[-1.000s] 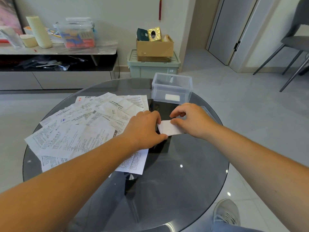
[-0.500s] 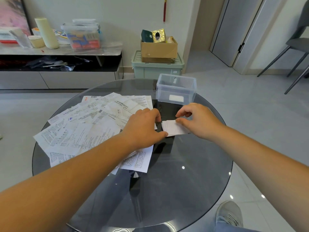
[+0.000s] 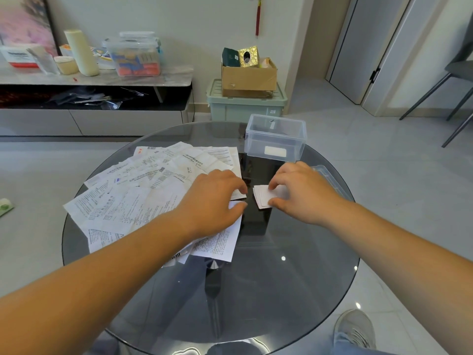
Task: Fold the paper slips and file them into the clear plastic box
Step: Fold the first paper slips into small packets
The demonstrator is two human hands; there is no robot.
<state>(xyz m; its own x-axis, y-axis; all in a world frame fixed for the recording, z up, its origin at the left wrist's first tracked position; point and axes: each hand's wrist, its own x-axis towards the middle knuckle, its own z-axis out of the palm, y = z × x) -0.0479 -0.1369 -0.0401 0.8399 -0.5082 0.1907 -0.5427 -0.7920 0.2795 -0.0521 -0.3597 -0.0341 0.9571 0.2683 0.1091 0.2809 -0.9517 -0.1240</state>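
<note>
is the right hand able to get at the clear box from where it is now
Probably yes: the clear plastic box stands just beyond the right hand, its top looks open, and only bare glass table lies between them.

A cardboard box (image 3: 249,78) sits on a green bin (image 3: 245,108) beside a cluttered low console (image 3: 94,78).

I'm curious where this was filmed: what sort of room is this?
Likely a home living room: a low cabinet along the wall, a cardboard box on a storage bin, and a round glass table.
</note>
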